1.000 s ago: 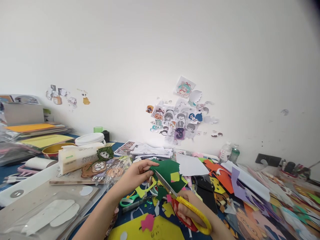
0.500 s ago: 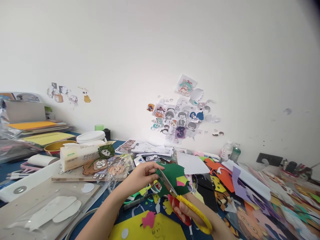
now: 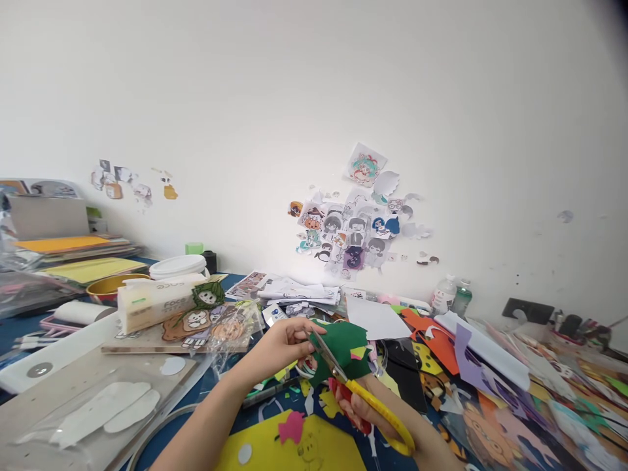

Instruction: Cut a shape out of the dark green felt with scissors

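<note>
My left hand (image 3: 293, 337) pinches the left edge of a dark green sheet (image 3: 346, 339), perhaps felt or foam. In my right hand (image 3: 360, 411) are scissors (image 3: 381, 413) with one yellow and one red handle. Their blades point up and left across the green sheet, near my left fingertips. Part of the sheet lies behind the blades. Below my hands, a yellow sheet (image 3: 275, 441) with a pencil drawing rests on the table, and a pink cut-out (image 3: 291, 426) lies on it.
Coloured scraps, orange pieces (image 3: 436, 343) and a purple strip (image 3: 468, 366) crowd the right side. To the left are a tissue pack (image 3: 157, 304) and a board with a plastic bag (image 3: 108, 412). Two bottles (image 3: 444, 296) stand by the wall, beyond a white sheet (image 3: 375, 318).
The green sheet has shifted and tilted slightly beside the blades, so less of the yellow-pink patch behind it shows. My hands stay in nearly the same place.
</note>
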